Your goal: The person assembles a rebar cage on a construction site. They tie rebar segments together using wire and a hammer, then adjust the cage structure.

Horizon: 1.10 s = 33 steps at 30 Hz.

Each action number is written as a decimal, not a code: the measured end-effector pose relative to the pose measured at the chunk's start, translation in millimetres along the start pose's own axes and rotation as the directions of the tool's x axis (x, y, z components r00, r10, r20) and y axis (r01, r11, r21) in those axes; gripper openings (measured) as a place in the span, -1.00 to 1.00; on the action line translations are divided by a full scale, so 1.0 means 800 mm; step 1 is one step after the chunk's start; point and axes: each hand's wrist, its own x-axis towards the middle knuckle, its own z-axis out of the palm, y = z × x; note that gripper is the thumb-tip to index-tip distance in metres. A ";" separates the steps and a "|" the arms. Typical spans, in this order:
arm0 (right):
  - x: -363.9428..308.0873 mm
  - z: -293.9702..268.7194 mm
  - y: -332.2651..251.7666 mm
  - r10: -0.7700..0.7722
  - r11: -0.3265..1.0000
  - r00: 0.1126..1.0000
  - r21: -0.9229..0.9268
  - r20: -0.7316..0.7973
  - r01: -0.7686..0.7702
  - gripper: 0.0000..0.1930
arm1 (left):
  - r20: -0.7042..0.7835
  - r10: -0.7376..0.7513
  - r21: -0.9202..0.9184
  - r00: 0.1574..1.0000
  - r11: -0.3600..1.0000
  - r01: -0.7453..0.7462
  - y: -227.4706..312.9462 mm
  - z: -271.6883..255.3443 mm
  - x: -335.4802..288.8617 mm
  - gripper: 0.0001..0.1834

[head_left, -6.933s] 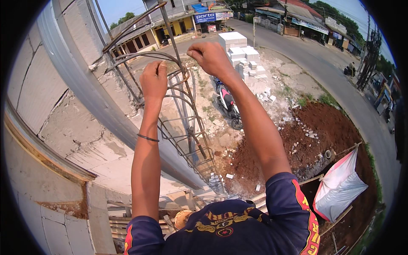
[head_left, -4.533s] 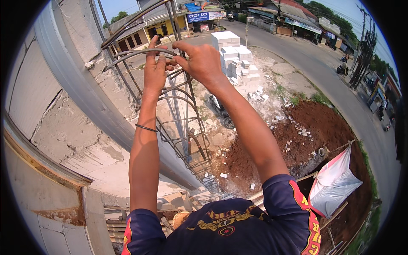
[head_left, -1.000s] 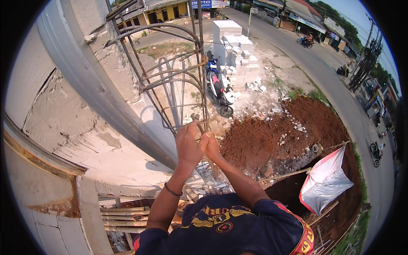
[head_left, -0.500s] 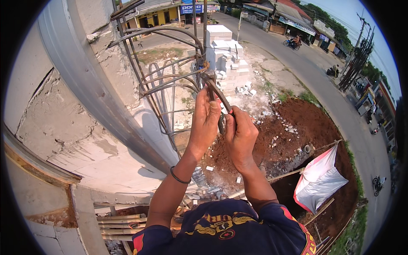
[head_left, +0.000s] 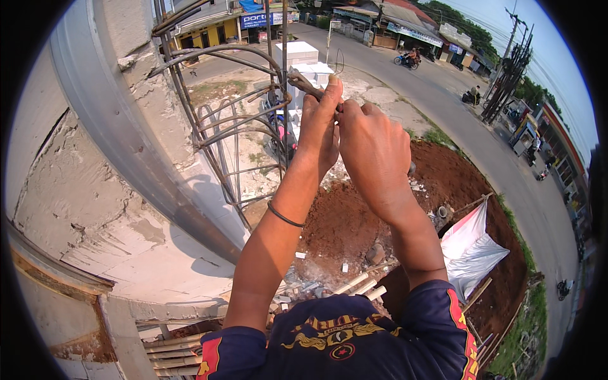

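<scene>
Up in front of me, both hands are raised to a pair of dark, rusty pincers (head_left: 306, 84). My left hand (head_left: 320, 120) is closed on the handles, its thumb pointing up along them. My right hand (head_left: 375, 139) is curled beside it, its fingers meeting the handles and hiding their ends. The jaws are close to an upright bar of the rusty rebar cage (head_left: 235, 50); I cannot tell whether they touch it. A thin loop of wire (head_left: 341, 61) shows just beyond the left thumb.
A rough block wall with a grey metal strip (head_left: 120, 120) runs along my left. Below lie white blocks (head_left: 297, 54), red soil (head_left: 335, 218), bamboo poles (head_left: 174, 354) and a pale sheet (head_left: 472, 250). A road (head_left: 437, 101) with motorbikes curves past on the right.
My hands and the pincers have risen, and the right hand has moved up close against the left. The handles, plainly visible before, are now mostly covered. The view has shifted slightly.
</scene>
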 end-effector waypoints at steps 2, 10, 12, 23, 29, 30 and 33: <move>0.005 0.000 0.001 -0.045 0.999 0.999 -0.024 -0.002 0.045 -0.90 | 0.021 0.006 -0.027 1.000 1.000 -0.006 0.000 0.000 0.006 -0.58; 0.005 -0.002 0.012 -0.140 0.990 0.990 -0.022 0.000 0.140 -0.84 | -0.229 -0.020 -0.048 0.973 0.999 0.009 0.016 0.022 0.003 -0.68; -0.012 -0.005 0.020 -0.192 0.958 0.981 -0.213 0.026 0.193 -0.73 | -0.281 -0.018 0.017 0.960 1.000 0.024 0.022 0.027 0.002 -0.66; -0.009 -0.017 0.078 -0.425 0.812 0.902 -0.473 -0.079 0.341 -0.38 | -0.215 0.005 0.163 0.977 0.986 0.031 0.000 0.032 -0.010 -0.16; 0.022 -0.028 0.100 -0.071 0.834 0.849 0.498 0.523 -0.237 -0.58 | 0.061 -0.037 -0.288 0.997 0.956 0.053 -0.022 0.021 -0.001 -0.28; 0.027 -0.028 0.103 -0.024 0.652 0.714 0.553 0.699 -0.519 -0.48 | 0.070 -0.031 -0.434 0.997 0.899 0.058 -0.022 0.020 0.002 -0.38; 0.027 -0.031 0.109 -0.072 0.424 0.645 0.609 0.760 -0.670 -0.44 | 0.105 0.122 -0.569 0.987 0.821 -0.041 -0.022 0.023 0.015 -0.53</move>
